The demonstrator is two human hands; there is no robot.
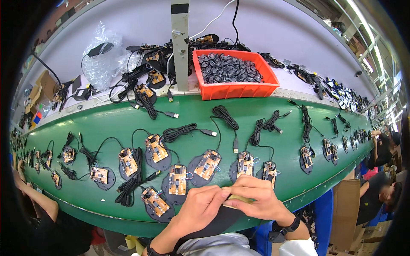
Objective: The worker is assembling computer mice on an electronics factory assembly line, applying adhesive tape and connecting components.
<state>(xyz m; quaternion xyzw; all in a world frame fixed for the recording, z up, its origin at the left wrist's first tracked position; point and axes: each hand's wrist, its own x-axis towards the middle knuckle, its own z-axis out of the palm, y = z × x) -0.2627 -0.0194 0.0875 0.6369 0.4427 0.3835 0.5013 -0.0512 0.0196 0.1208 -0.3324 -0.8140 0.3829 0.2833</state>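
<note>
My left hand and my right hand meet at the near edge of the green bench, fingertips touching. Between the right thumb and fingers shows a small pale yellow piece, its kind unclear; the left fingers are pinched together at its edge, and what they grip is hidden. Just beyond lie black oval mouse bases with orange-brown circuit boards, among them one board beside my left hand and another farther off. Past my right fingers sits a mouse base with a scroll wheel. Dark material shows beneath my hands.
A red bin of small dark round parts stands on the back ledge, right of a metal post. Coiled black cables with plugs lie across the green bench. Clear plastic wrap is at back left. Other people sit at both sides.
</note>
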